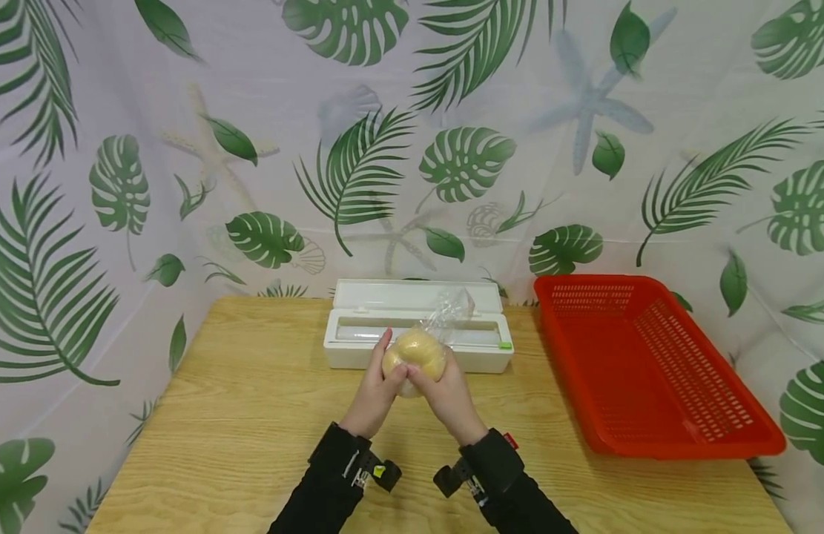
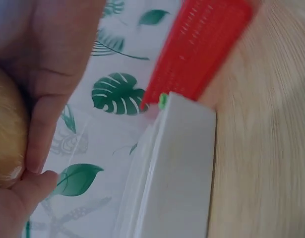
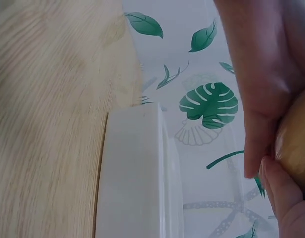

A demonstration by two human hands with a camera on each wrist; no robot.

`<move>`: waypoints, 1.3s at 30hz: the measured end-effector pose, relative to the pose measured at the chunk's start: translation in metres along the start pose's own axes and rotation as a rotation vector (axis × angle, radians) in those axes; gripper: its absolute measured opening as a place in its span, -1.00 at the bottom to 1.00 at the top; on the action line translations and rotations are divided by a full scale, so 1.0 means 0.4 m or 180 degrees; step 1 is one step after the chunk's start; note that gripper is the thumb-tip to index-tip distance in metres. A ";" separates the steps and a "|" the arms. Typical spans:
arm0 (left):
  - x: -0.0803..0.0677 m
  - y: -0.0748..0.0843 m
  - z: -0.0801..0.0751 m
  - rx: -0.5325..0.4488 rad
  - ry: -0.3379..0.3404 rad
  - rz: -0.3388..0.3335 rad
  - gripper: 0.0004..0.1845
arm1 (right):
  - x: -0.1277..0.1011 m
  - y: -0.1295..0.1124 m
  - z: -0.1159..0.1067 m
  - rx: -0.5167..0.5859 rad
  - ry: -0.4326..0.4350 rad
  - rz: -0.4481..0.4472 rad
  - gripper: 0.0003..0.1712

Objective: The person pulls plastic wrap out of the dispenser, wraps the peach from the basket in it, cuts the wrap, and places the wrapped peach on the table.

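Note:
A round, yellow bun [image 1: 417, 348], with clear plastic film [image 1: 452, 308] about it, is held up between both hands over the table. The left hand [image 1: 378, 389] grips its left side and the right hand [image 1: 452, 393] its right side, with both thumbs meeting on the near face. Loose film sticks up at the bun's far right. Just behind the hands stands a white cling film dispenser [image 1: 418, 360], its lid [image 1: 414, 295] raised and a roll inside. In the left wrist view the bun [image 2: 6, 129] looks tan and glossy; fingers partly hide it.
To the right, a red plastic basket [image 1: 652, 371] with slotted walls sits on the wooden table [image 1: 251, 400]. A leaf-patterned cloth [image 1: 385, 148] hangs behind the table and along its sides. A small green tab [image 1: 505, 345] marks the dispenser's right end.

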State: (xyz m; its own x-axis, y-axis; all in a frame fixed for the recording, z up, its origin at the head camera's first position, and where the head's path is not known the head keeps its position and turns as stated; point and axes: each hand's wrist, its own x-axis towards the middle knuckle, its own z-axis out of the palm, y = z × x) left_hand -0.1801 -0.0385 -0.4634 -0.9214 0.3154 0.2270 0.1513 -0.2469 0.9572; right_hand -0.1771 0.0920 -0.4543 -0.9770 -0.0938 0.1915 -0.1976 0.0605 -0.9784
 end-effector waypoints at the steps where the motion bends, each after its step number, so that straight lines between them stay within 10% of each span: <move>1: 0.000 0.000 0.002 0.0029 0.0005 -0.0011 -0.36 | -0.001 -0.001 -0.001 -0.0010 -0.0001 0.0002 -0.40; 9: -0.001 -0.011 0.017 0.0516 0.0136 0.0278 -0.58 | -0.004 -0.001 -0.006 -0.0077 0.0014 -0.0045 -0.38; 23: -0.016 0.004 -0.004 -0.0130 0.0039 -0.0004 -0.37 | 0.008 0.011 -0.043 -0.0061 -0.0107 0.0316 -0.26; 39: -0.008 0.017 -0.014 -0.0379 0.1001 0.0267 -0.71 | 0.002 -0.002 -0.053 0.0283 0.0239 -0.0022 -0.73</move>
State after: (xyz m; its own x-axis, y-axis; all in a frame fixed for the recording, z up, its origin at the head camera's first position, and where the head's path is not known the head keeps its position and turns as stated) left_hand -0.1782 -0.0463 -0.4586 -0.9756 -0.0039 0.2196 0.2053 -0.3711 0.9056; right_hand -0.1795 0.1131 -0.4516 -0.9796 -0.0188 0.2003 -0.1997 -0.0285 -0.9794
